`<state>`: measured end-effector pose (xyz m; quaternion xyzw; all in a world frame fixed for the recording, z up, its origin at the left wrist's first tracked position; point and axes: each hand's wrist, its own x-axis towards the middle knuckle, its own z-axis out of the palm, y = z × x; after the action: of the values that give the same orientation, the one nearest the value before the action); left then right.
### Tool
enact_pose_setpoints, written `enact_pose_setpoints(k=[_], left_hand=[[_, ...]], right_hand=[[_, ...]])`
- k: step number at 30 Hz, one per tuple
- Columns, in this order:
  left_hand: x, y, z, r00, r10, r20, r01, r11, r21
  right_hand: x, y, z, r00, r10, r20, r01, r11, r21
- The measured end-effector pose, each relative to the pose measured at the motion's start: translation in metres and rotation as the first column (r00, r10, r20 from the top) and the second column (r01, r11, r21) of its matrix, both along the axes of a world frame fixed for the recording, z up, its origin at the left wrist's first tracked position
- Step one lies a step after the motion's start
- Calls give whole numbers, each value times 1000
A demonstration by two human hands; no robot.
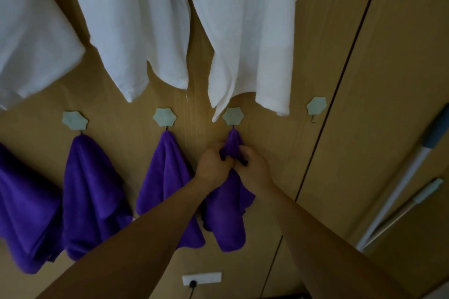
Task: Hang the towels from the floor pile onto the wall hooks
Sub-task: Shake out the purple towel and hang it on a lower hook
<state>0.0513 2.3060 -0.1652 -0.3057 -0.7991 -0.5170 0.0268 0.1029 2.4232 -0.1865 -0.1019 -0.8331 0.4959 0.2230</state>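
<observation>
Both hands, the left hand (212, 161) and the right hand (252, 165), are pinching the purple towel (228, 213) hanging under the hook (233, 116).

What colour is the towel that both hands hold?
The towel is purple; the head view shows it best.

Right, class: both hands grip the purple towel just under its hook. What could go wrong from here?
1. The purple towel hangs from the hook by a narrow bunched tip; if the left hand and right hand tug downward, it may slip off.
2. The white towel above hangs down to that hook, so lifting the purple one to reseat it could snag it.
</observation>
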Motion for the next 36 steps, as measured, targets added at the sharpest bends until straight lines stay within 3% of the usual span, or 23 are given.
enact_pose_setpoints(k=[3,6,11,14,17,23,25,28,32,34,36], left_hand=[[1,4,-2,989,73,131,-86,992,94],[8,8,-8,969,94,229,-149,960,238],[14,17,-26,921,45,387,-205,900,384],[18,12,-46,925,28,378,-135,956,260],[16,8,-66,935,32,353,-95,982,164],[2,-4,-78,923,125,363,-27,964,-265],[6,-10,-81,915,161,370,20,897,-441],[19,-22,-96,933,101,346,198,659,-726],[34,-33,-103,916,-80,393,383,464,-799],[34,-36,-96,922,-208,328,386,414,-824],[36,-33,-91,896,-344,281,416,429,-802]], right_hand=[[2,1,4,998,36,59,-21,969,-248],[8,-5,5,998,68,11,-58,919,-389],[17,-10,1,998,14,-64,-35,938,-344],[17,-7,-12,1000,8,1,-7,932,-362],[10,-1,-27,995,-41,96,64,966,-250],[18,8,-58,963,-31,269,45,998,-45],[23,13,-62,940,-66,336,73,997,-8],[35,18,-67,903,-90,421,87,996,27],[71,20,-79,838,-207,505,171,978,117],[98,18,-80,789,-271,551,248,962,117],[129,14,-79,743,-348,571,345,931,119]])
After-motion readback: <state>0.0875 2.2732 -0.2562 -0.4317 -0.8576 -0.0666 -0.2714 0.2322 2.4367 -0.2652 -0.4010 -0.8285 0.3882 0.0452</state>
